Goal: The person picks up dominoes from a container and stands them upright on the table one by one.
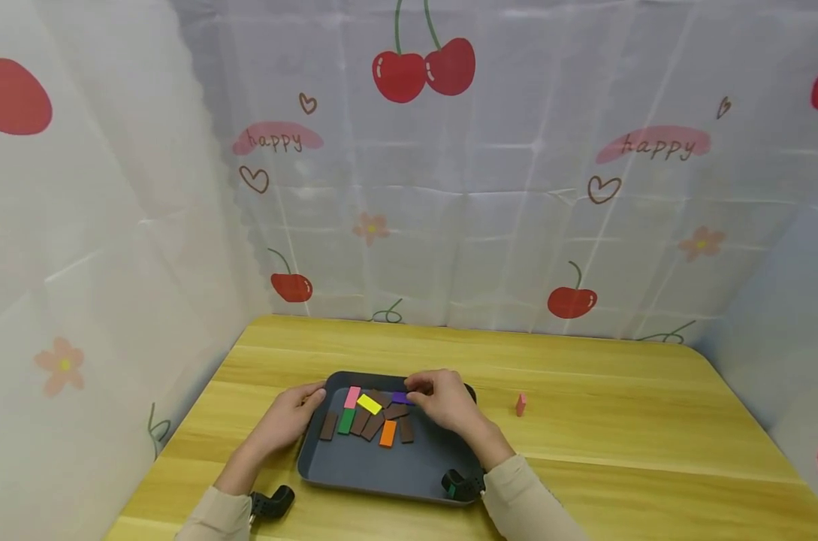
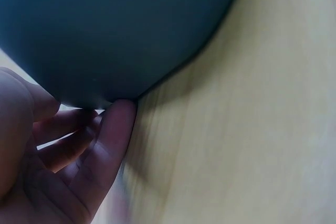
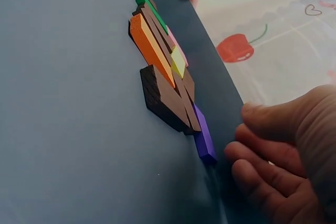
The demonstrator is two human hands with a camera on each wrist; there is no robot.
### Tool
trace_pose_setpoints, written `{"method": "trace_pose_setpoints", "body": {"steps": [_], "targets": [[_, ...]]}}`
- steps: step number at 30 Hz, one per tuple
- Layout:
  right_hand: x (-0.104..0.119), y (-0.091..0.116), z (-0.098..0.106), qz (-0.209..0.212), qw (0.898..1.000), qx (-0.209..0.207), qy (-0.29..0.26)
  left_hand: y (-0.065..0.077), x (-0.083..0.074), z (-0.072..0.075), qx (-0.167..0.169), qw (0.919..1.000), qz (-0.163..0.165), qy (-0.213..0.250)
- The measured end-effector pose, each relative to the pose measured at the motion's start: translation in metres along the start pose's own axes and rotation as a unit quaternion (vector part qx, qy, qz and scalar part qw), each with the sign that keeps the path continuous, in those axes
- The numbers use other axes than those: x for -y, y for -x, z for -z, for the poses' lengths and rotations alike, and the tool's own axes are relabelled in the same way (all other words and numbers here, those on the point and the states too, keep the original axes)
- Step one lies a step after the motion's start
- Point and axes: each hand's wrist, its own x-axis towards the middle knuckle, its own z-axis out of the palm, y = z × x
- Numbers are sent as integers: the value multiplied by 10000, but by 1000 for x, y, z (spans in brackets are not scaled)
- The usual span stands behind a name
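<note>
A dark grey tray (image 1: 381, 469) lies on the table, with wooden domino-like blocks grouped toward its far side. My left hand (image 1: 292, 413) grips the tray's left edge near the far corner; in the left wrist view its fingers (image 2: 113, 135) meet that edge. Over the tray's far right part is my right hand (image 1: 445, 402), beside a purple block (image 3: 205, 135). Its fingers are loosely bent, with nothing between thumb and fingertips. Nearby lie a yellow block (image 1: 369, 404), an orange block (image 1: 387, 433), a green block (image 1: 346, 421), a pink block (image 1: 352, 397) and several brown blocks (image 3: 168, 98).
Another pink block (image 1: 520, 404) stands upright on the wooden table (image 1: 618, 421), right of the tray. Behind the table hangs a pale curtain (image 1: 476, 248) with cherry prints, which continues along both sides. Each wrist carries a black camera mount (image 1: 272, 502).
</note>
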Motion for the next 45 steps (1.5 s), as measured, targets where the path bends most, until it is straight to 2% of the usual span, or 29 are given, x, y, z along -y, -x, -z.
{"method": "trace_pose_setpoints", "body": {"steps": [7, 14, 19, 28, 37, 45], "targets": [[-5, -3, -3, 61, 9993, 286, 227, -1, -1, 1, -19, 10000, 17, -3], [-4, 0, -2, 334, 9953, 437, 801, 2, -2, 0, -18, 10000, 32, 49], [-3, 1, -2, 364, 9944, 376, 918, 3, -2, -1, -17, 10000, 44, 75], [-1, 0, -3, 408, 9883, 179, 1460, 2, -3, -1, -55, 10000, 4, 83], [2, 1, -4, 385, 9778, 306, 2039, 2, -4, 0, -38, 9999, 0, 130], [1, 1, -7, 381, 9747, 364, 2174, 2, -4, 0, -57, 9999, -21, 101]]}}
